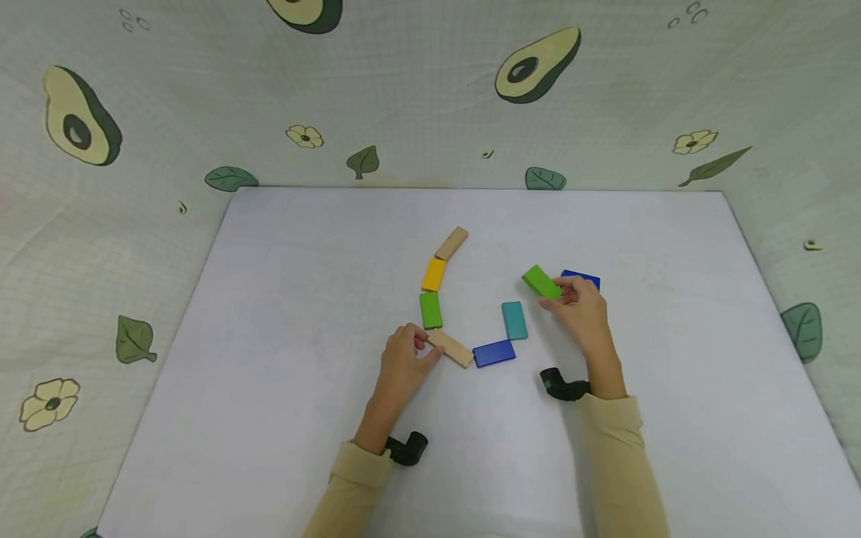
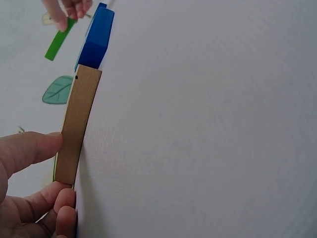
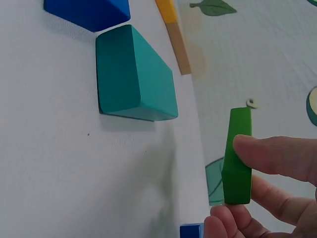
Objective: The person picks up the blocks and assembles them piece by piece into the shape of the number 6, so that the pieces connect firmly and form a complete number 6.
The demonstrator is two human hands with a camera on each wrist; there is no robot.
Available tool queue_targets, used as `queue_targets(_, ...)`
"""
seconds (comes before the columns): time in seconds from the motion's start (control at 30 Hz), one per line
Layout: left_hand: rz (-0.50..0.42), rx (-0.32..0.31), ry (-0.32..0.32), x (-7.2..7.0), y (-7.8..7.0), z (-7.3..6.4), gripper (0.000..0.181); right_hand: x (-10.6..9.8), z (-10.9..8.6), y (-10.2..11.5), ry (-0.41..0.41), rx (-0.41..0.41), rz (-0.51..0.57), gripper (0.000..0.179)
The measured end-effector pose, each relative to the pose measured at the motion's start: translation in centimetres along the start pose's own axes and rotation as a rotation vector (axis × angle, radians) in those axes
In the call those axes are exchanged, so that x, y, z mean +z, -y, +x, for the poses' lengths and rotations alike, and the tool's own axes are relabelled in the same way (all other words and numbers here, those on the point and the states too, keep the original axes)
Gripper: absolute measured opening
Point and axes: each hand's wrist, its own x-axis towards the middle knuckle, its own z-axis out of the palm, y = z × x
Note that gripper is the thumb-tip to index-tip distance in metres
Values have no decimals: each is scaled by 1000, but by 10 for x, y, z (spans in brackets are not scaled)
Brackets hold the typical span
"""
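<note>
My left hand [image 1: 403, 362] pinches a plain wooden block [image 1: 452, 349] lying on the white table, with the thumb on its near side and the fingers at its left end. My right hand [image 1: 581, 310] grips a bright green block [image 3: 238, 163] between thumb and fingers, over the table right of the teal block [image 1: 514, 320]. A curved row runs from a far wooden block [image 1: 451, 243] through a yellow block [image 1: 433, 275], another green block [image 1: 431, 311], the pinched wooden block and a blue block [image 1: 494, 353] to the teal one.
A second blue block [image 1: 584, 276] lies behind my right hand, partly covered by it. The white table [image 1: 303, 299] ends at a patterned cloth [image 1: 430, 90] at the back and sides. Black wrist cameras stick out from both wrists, close above the table.
</note>
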Motion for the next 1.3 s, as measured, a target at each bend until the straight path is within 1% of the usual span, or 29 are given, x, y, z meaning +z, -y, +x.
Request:
queue_targets(0.13,2,4,-1,0,0,0,28,5,1,6,33,8,-27,46)
queue_targets(0.3,2,2,-3,0,0,0,28,11,4,13,59,-4,-36,45)
queue_targets(0.63,-3,6,-4,0,0,-1,29,22,11,24,118,-63,-57,42)
queue_targets(0.87,-4,4,-1,0,1,0,29,25,16,32,187,-88,-88,42)
queue_targets(1.07,-1,19,-4,-2,0,0,28,30,23,39,250,-86,-145,43)
queue_targets(1.3,-1,30,-6,-3,-1,-1,28,35,31,47,315,-68,-174,44)
